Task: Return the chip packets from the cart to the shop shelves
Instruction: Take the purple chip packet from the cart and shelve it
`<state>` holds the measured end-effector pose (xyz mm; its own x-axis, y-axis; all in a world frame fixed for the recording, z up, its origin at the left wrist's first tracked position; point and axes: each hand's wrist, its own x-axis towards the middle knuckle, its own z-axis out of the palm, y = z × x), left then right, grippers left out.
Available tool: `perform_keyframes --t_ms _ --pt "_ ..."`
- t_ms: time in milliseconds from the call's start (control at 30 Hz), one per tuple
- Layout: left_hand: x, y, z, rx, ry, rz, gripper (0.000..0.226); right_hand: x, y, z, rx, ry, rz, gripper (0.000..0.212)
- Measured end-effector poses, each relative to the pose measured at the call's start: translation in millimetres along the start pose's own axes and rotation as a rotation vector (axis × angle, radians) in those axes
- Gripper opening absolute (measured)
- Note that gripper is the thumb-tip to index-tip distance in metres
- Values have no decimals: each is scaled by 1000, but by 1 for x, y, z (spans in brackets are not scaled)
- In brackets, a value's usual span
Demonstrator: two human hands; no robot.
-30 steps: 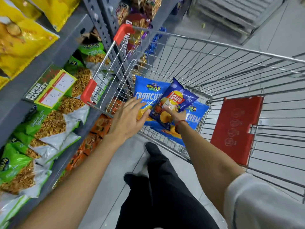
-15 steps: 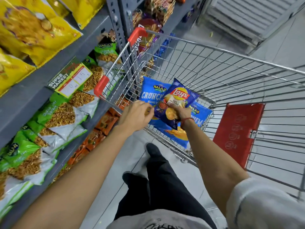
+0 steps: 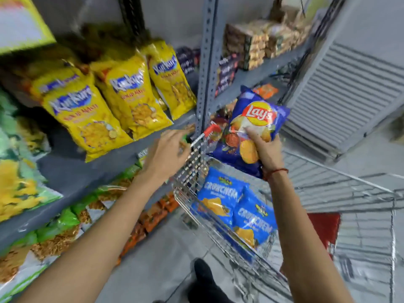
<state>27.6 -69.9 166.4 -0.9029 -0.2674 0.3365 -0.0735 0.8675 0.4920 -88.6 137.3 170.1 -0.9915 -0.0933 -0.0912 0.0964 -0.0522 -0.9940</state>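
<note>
In the head view the right hand (image 3: 265, 149) is closed around one dark blue Lay's packet (image 3: 251, 127), thumb across its front, holding it upright above the wire cart (image 3: 218, 226). Directly below that grip, inside the cart, lie two lighter blue Crunchem packets (image 3: 236, 211), overlapping one another (the picture is smeared by motion, so finer print is unreadable). To the left of the grip the left hand (image 3: 168, 152) hangs with fingers loosely spread and nothing in it, just beside the cart's red-capped corner. Further left and higher than the held packet, three yellow Kurkure bags (image 3: 131, 99) stand plainly on the grey shelf (image 3: 72, 169), with more behind them that I cannot count. Green packets (image 3: 65, 224) fill the shelf level beneath, too blurred to count.
</note>
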Motion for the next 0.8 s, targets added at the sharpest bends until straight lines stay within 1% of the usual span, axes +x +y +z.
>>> perform_keyframes --t_ms 67,167,233,333,433,500,533,600,633,700,800 --pt "6 5 -52 30 173 3 36 -9 -48 25 83 -53 -113 54" --pt "5 11 -136 115 401 43 39 -32 -115 68 226 -165 -259 34" --pt "-3 16 -193 147 526 95 36 -53 -155 96 295 -253 -349 26" --pt "-26 21 -270 278 736 167 27 -85 -208 139 359 -411 -438 13" --pt "-58 10 -340 440 911 176 25 -114 -251 182 414 -541 -488 10" --pt "-85 -5 -383 549 970 99 25 -131 -273 210 467 -621 -514 20" --pt "-100 -14 -401 605 989 42 25 -139 -282 225 484 -667 -521 20" --pt "-132 -33 -430 684 1019 -84 27 -157 -297 255 495 -757 -523 11" --pt "-148 -43 -440 697 1027 -153 29 -167 -303 270 506 -799 -526 11" --pt "-177 -63 -455 716 1009 -288 36 -189 -311 304 515 -877 -542 21" --pt "-208 -87 -468 781 910 -464 50 -226 -312 356 540 -998 -523 32"
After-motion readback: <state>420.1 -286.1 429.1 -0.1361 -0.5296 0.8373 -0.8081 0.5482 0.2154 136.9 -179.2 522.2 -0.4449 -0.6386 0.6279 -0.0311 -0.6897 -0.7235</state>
